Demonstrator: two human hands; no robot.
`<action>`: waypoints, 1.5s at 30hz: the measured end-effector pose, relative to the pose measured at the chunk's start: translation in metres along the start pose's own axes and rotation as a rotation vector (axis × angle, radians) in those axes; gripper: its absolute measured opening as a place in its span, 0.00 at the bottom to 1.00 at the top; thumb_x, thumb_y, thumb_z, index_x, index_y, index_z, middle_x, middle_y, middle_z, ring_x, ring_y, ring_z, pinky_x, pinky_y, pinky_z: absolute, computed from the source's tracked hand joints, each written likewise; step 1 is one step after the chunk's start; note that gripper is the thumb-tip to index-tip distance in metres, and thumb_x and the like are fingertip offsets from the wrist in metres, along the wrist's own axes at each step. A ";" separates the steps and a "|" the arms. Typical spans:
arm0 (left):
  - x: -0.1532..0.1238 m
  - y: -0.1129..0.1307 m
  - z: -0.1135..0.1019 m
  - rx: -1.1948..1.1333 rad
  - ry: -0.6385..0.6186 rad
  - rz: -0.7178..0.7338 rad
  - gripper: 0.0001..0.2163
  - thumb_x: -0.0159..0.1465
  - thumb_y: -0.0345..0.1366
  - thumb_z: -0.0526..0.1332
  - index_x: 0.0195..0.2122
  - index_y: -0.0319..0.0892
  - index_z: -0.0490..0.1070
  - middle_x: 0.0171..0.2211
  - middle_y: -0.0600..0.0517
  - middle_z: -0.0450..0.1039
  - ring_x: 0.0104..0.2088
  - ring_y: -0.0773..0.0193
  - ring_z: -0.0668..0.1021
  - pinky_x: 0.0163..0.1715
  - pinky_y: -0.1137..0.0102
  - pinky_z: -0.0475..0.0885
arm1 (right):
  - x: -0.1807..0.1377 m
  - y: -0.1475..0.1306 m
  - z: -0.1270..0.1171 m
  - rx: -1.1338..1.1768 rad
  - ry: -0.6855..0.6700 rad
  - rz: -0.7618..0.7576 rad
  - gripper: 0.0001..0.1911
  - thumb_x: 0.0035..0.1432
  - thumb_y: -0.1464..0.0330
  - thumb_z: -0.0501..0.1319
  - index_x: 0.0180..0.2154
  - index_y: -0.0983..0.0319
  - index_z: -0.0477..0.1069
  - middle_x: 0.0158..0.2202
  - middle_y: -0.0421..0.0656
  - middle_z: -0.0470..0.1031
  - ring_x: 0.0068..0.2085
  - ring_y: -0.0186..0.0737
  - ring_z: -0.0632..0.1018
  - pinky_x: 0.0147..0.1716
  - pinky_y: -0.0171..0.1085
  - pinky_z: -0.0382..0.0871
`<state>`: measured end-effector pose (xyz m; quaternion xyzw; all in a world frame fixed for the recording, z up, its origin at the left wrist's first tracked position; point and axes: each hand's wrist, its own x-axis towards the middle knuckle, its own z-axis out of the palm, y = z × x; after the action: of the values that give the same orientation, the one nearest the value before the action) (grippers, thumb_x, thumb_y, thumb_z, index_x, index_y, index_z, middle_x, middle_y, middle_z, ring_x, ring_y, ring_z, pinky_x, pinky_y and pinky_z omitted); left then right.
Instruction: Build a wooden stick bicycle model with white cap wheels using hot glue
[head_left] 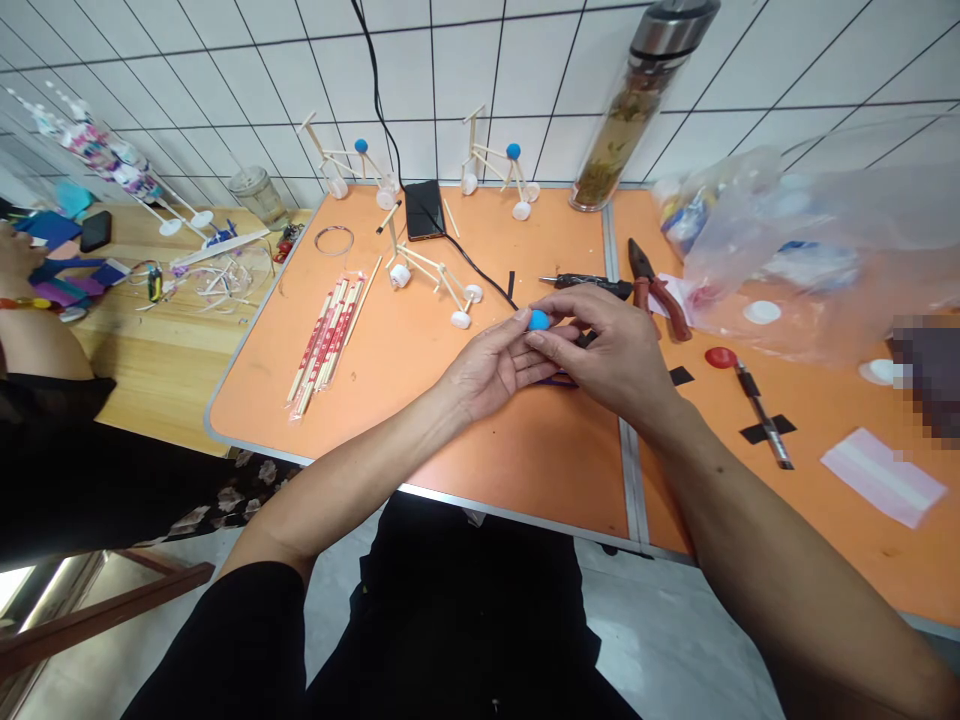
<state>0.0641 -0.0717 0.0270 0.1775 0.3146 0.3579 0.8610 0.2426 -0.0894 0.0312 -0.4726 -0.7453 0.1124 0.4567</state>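
A small blue ball (pixel 538 320) sits between the fingertips of both hands above the orange table (pixel 420 400). My left hand (pixel 491 368) lies palm up under it, fingers curled round the ball. My right hand (pixel 604 350) comes in from the right and pinches the ball from above. A dark strip shows under the hands, mostly hidden. A chopstick model with white wheels (pixel 431 275) lies just beyond my left hand. Wrapped chopsticks (pixel 326 340) lie to the left.
Red-handled pliers (pixel 656 290) and a black tool (pixel 589 284) lie behind my right hand. Two models with blue balls (pixel 499 165) stand by the wall beside a phone (pixel 424 209) on a cable, a glass bottle (pixel 626 110), plastic bags (pixel 810 240). Another person's arm (pixel 30 330) is at left.
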 end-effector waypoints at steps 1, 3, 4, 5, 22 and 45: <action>0.000 0.000 0.000 0.000 0.003 -0.001 0.13 0.82 0.41 0.65 0.52 0.39 0.88 0.51 0.39 0.92 0.54 0.54 0.92 0.70 0.56 0.78 | 0.000 0.000 0.000 -0.001 -0.001 -0.002 0.07 0.69 0.63 0.73 0.48 0.51 0.86 0.45 0.45 0.88 0.49 0.56 0.87 0.51 0.55 0.84; 0.000 0.000 0.000 -0.001 0.001 0.010 0.13 0.82 0.40 0.65 0.52 0.39 0.88 0.51 0.38 0.92 0.56 0.53 0.92 0.70 0.57 0.78 | 0.000 -0.001 0.000 -0.002 -0.003 -0.002 0.08 0.68 0.63 0.74 0.48 0.51 0.87 0.45 0.45 0.88 0.49 0.56 0.87 0.52 0.56 0.84; 0.001 0.000 0.000 -0.001 -0.001 0.019 0.13 0.82 0.40 0.65 0.51 0.39 0.88 0.51 0.38 0.92 0.57 0.53 0.92 0.71 0.57 0.78 | 0.000 0.000 0.000 -0.003 -0.004 0.000 0.09 0.68 0.63 0.74 0.49 0.51 0.87 0.46 0.45 0.88 0.49 0.57 0.87 0.52 0.56 0.85; 0.001 0.000 -0.001 -0.001 -0.002 0.026 0.12 0.82 0.39 0.65 0.51 0.39 0.88 0.51 0.38 0.92 0.58 0.53 0.91 0.71 0.57 0.78 | 0.000 0.000 0.000 -0.004 -0.007 0.001 0.10 0.68 0.63 0.74 0.50 0.51 0.87 0.46 0.46 0.88 0.49 0.57 0.87 0.52 0.56 0.85; 0.001 0.001 0.000 0.008 -0.010 0.014 0.15 0.84 0.39 0.61 0.48 0.38 0.88 0.47 0.40 0.92 0.52 0.56 0.92 0.70 0.58 0.78 | -0.001 0.002 0.001 0.024 -0.006 -0.015 0.09 0.67 0.66 0.74 0.49 0.51 0.87 0.46 0.45 0.88 0.49 0.56 0.87 0.52 0.55 0.84; 0.000 0.002 0.001 -0.028 0.006 0.004 0.14 0.84 0.37 0.62 0.52 0.37 0.87 0.46 0.41 0.92 0.52 0.56 0.93 0.68 0.60 0.80 | -0.001 0.005 0.004 0.055 0.013 -0.016 0.11 0.66 0.66 0.74 0.50 0.53 0.88 0.47 0.46 0.89 0.49 0.55 0.88 0.52 0.54 0.84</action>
<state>0.0643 -0.0704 0.0287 0.1648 0.3119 0.3647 0.8617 0.2426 -0.0870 0.0256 -0.4543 -0.7429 0.1262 0.4751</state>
